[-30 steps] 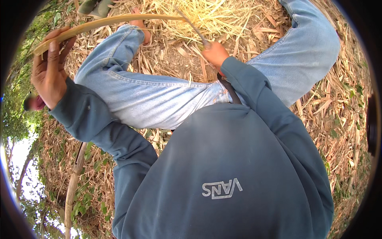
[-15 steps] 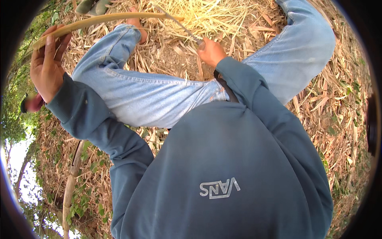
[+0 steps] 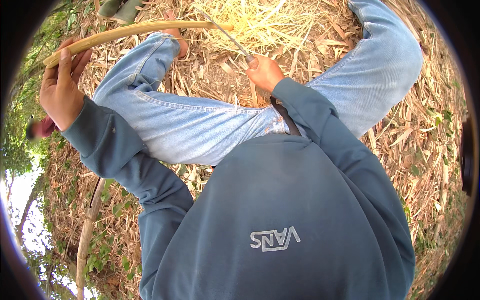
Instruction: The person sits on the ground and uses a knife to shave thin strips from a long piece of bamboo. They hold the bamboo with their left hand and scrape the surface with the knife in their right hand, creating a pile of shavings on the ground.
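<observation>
Up at the left, my left hand [image 3: 62, 92] is closed on the near end of a long, pale yellow wooden strip [image 3: 125, 30], thumb on top and fingers beneath. The strip runs to the right, and the picture bends it into an arc. My right hand [image 3: 265, 73] grips the handle of a knife [image 3: 229, 36] with a thin, dark blade. That blade slants up and left across the strip near its right end; whether the edge touches the wood I cannot tell. Behind the blade lies a heap of pale yellow shavings [image 3: 270, 25].
My jeans-clad legs [image 3: 185, 125] are spread on either side of the ground, which is strewn with dry leaves [image 3: 215, 75]. A bare foot [image 3: 179, 40] shows by the strip. Green boots [image 3: 120, 11] stand at the top left. A pole [image 3: 87, 235] lies at the lower left; another person [image 3: 42, 127] is at the left edge.
Both hands, the strip and the knife appear slightly lower in the picture, as do my legs. The blade stays across the strip near its right end, and both grips look the same.
</observation>
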The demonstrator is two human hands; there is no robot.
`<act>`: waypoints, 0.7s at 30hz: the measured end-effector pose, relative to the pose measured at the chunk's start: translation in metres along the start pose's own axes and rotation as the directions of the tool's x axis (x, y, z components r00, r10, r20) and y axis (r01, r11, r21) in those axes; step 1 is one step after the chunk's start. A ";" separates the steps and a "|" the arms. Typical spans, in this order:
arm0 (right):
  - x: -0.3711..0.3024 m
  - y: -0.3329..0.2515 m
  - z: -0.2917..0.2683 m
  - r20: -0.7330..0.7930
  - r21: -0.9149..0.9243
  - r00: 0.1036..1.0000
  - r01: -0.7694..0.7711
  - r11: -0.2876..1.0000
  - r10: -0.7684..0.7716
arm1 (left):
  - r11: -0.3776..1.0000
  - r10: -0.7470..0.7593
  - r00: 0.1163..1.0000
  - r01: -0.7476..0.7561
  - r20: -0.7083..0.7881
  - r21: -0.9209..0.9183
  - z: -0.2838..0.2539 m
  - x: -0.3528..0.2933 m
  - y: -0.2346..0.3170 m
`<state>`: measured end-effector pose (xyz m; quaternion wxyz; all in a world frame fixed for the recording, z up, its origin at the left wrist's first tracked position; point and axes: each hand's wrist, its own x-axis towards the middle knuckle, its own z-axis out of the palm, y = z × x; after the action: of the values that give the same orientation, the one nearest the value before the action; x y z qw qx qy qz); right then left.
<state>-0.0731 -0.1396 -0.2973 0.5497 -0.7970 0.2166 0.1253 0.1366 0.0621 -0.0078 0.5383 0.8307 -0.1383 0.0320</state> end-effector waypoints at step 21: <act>0.009 0.037 0.007 0.179 0.192 0.880 -0.469 0.862 0.439 | 1.000 0.006 1.000 -0.006 0.011 0.030 0.004 -0.006 0.008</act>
<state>-0.0829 -0.1458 -0.3347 0.6059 -0.6444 0.3755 0.2768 0.1287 0.0566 -0.0037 0.5248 0.8385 -0.1434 0.0310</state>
